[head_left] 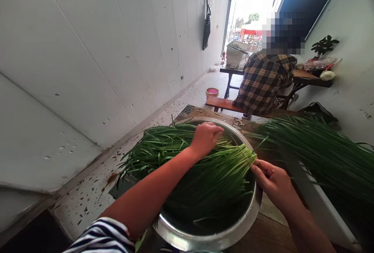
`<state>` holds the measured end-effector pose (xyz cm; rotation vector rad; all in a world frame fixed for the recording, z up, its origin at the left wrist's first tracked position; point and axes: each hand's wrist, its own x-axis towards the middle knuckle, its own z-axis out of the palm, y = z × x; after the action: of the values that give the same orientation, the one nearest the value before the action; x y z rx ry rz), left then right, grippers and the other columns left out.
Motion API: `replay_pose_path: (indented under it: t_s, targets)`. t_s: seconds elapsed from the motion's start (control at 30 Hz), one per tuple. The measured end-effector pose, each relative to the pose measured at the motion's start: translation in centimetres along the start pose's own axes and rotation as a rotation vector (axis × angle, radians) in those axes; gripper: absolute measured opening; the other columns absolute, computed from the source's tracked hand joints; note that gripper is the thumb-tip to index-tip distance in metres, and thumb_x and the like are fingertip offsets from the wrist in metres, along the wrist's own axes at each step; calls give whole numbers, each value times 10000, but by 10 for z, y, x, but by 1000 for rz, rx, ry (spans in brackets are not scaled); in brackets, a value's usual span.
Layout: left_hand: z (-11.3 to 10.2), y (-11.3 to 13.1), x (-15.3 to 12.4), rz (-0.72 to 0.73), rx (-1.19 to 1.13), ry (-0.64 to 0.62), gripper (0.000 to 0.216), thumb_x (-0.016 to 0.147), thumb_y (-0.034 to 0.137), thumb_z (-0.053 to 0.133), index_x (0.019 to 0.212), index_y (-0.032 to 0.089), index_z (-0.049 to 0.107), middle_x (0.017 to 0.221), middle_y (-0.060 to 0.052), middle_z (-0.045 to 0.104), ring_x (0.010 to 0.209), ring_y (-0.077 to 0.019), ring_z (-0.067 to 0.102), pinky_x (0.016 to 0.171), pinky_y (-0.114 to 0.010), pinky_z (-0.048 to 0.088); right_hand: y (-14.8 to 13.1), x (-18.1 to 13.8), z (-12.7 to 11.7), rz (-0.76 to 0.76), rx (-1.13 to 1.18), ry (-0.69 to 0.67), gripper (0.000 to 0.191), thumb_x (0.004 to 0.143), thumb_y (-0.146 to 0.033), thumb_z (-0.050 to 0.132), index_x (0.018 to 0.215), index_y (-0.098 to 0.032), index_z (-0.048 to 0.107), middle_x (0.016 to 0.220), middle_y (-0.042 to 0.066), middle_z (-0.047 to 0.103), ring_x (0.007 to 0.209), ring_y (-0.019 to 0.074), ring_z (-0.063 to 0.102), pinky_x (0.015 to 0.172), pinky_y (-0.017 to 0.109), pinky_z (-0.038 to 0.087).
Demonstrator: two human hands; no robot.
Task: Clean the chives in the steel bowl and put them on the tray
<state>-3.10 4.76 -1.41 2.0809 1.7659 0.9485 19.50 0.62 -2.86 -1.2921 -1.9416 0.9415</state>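
A wide steel basin (206, 241) holds long green garlic chives (163, 150), their leaves hanging over its left rim and their pale cut ends pointing right. Above the middle of the chives is my left hand (206, 138), with its fingers closed in a pinch. What it holds, if anything, is hidden. At the right rim, my right hand (271, 175) pinches the pale stem ends between thumb and fingers.
A white crate (324, 204) heaped with more chives (315, 144) stands to the right on the wooden table (271, 229). Beyond, a person in a plaid shirt (264, 81) sits on a bench (223, 103), near a pink bucket (212, 91). A pale wall (117, 50) runs along the left.
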Motion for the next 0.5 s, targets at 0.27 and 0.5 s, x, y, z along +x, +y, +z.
replay_pose_path:
  t_s: [0.27, 0.5]
  targets:
    - [8, -7, -1, -67, 418, -299, 220, 820, 319, 564, 928, 249, 743, 993, -89, 677, 1000, -262, 569, 873, -410, 369, -2, 2, 1, -12, -19, -2, 369, 845, -420, 487, 937, -149, 720, 813, 55, 741, 718, 218, 682, 629, 261, 526]
    - [6, -6, -1, 195, 573, -363, 248, 831, 167, 486, 824, 158, 734, 936, -126, 663, 946, -245, 569, 782, -354, 408, 3, 1, 0, 21, 14, -38, 378, 860, -419, 477, 961, -135, 704, 820, 67, 737, 729, 214, 679, 624, 254, 510]
